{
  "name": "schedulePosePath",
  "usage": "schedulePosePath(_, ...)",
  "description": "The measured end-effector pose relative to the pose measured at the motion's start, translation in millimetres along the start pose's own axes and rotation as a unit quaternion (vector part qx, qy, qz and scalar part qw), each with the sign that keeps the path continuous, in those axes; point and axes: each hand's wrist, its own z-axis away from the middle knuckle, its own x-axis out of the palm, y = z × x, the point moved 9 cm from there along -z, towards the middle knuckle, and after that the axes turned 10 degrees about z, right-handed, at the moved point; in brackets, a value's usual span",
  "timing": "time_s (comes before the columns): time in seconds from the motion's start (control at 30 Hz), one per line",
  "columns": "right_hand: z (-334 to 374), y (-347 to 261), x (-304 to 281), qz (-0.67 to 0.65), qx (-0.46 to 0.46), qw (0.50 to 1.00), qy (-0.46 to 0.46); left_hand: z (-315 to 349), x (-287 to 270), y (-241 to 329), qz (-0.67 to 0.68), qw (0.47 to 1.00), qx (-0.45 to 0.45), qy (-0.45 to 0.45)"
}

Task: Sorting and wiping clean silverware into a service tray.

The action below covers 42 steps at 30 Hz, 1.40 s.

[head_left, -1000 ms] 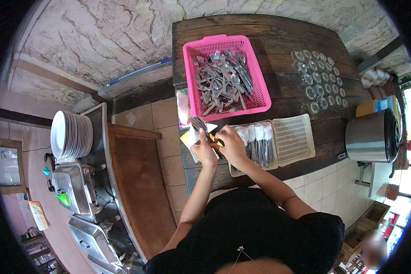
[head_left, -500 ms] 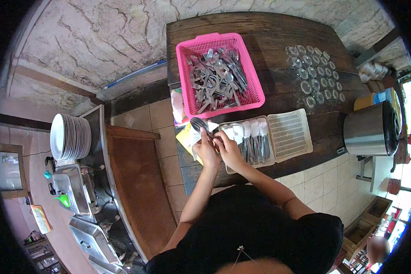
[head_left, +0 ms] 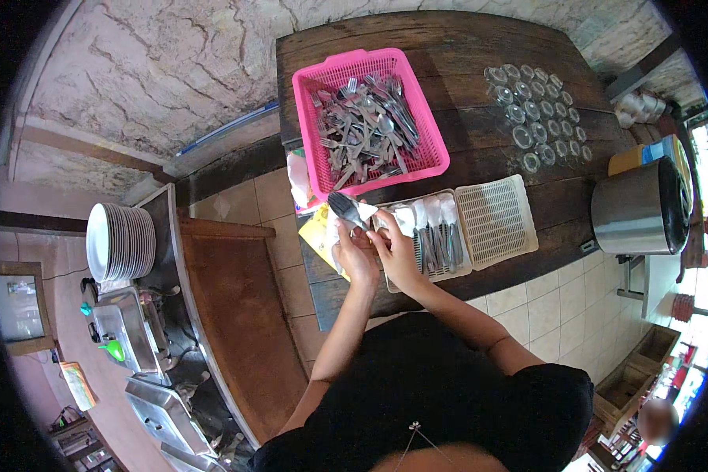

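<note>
In front of the pink basket, my left hand (head_left: 355, 256) is closed round a fork (head_left: 344, 206), its tines pointing up and away from me. A white paper napkin (head_left: 366, 211) shows beside the fork's neck. My right hand (head_left: 397, 256) is closed too, its fingertips pinching at the napkin and the fork's handle; the exact grip is partly hidden. I cannot tell whether other cutlery lies under the fork. Right of my hands, a cream plastic basket (head_left: 466, 263) holds several cutlery sets with white paper round their upper ends.
Loose cutlery (head_left: 366, 130) fills the pink basket (head_left: 440, 149) on the dark wooden table (head_left: 480, 71). An unfilled cream basket (head_left: 495, 216) adjoins the other one. Upturned glasses (head_left: 536, 132) stand farther right, near a steel container (head_left: 637, 212). Stacked white plates (head_left: 98, 242) and sinks (head_left: 126, 326) are at left.
The fork has turned in my hands, so its tines show more plainly and more of the napkin is visible beside it. Both hands stay close together; the view has shifted slightly.
</note>
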Motion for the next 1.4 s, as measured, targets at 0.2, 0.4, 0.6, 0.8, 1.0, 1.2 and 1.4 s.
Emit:
schedulePosePath(0.2,-0.8,-21.3,-9.5,-0.002,-0.102,0.994,0.031,3.1,3.6,-5.9,-0.062,0.995,-0.031,-0.071)
schedulePosePath(0.4,3.7,-23.0,-6.2,0.066,-0.118,0.991,0.015,6.0,9.8,9.6,-0.123,0.99,0.04,-0.048)
schedulePosePath(0.6,4.4,-25.5,-13.3,0.009,-0.131,0.988,0.08,5.8,-9.4,9.0,-0.185,0.982,0.031,0.011)
schedulePosePath(0.8,-14.6,-21.8,-7.8,0.014,-0.096,0.995,-0.013,13.9,4.2,-4.9,-0.099,0.993,-0.019,-0.065)
schedulePosePath(1.0,-26.2,-35.6,-50.2,0.104,-0.094,0.99,0.027,-12.8,-25.3,-4.9,0.02,0.991,-0.119,-0.061)
schedulePosePath(1.2,-26.0,-52.4,-84.3,0.223,-0.168,0.955,0.097,-16.6,-50.9,-3.6,0.003,0.992,-0.106,-0.069)
schedulePosePath(1.4,-21.3,-81.6,-98.5,0.327,-0.244,0.909,0.082,-18.1,-57.1,-25.2,0.003,0.984,-0.147,-0.1)
